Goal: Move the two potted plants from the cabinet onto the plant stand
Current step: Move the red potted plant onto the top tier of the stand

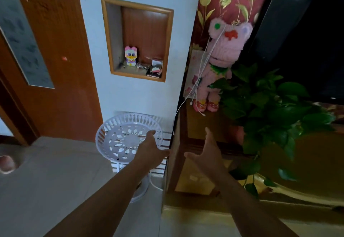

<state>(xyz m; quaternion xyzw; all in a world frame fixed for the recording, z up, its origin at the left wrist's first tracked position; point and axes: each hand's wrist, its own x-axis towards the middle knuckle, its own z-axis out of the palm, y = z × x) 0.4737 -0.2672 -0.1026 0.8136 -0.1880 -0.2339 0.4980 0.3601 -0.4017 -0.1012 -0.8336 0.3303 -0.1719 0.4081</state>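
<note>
potted plant (270, 110) right of right grip (206, 151), apart

The leaves hide most of the plant's pot (239, 134); the items in the wall niche (137, 39) are too small to tell.

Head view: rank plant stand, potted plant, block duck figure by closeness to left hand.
From the left hand:
1. Plant stand, directly beneath the fingers.
2. Potted plant, off to the right on the cabinet.
3. Block duck figure, up in the wall niche.
</note>
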